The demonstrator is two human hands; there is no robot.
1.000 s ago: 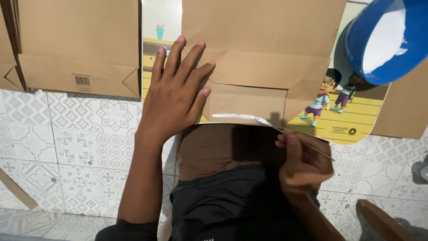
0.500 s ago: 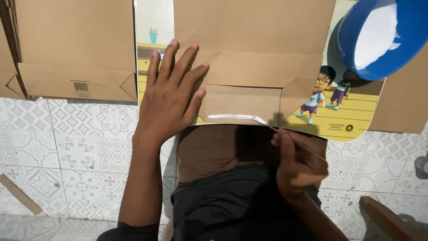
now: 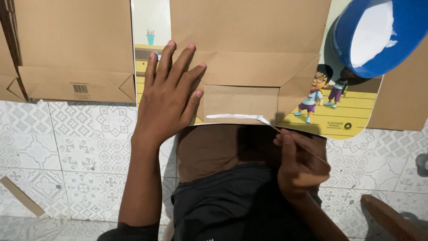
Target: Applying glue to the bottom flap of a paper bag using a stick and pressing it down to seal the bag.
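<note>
My left hand [image 3: 169, 96] lies flat, fingers spread, on the left side of a folded brown paper bag [image 3: 249, 53], pressing it down. My right hand [image 3: 299, 163] pinches a thin wooden stick [image 3: 294, 139] whose tip touches the right end of a white glue line [image 3: 236, 117] along the edge of the bag's bottom flap [image 3: 243, 101]. The bag rests on a colourful cartoon board [image 3: 339, 111].
A blue bowl [image 3: 379, 35] with white glue sits at the upper right. Another folded brown bag [image 3: 73, 49] lies to the left, more brown paper [image 3: 401, 98] at the right. The floor is patterned tile [image 3: 67, 151]. A wooden strip [image 3: 20, 196] lies at lower left.
The view has shifted slightly. My right hand with the stick has stayed at the right end of the glue line; my left hand stays pressed on the bag.
</note>
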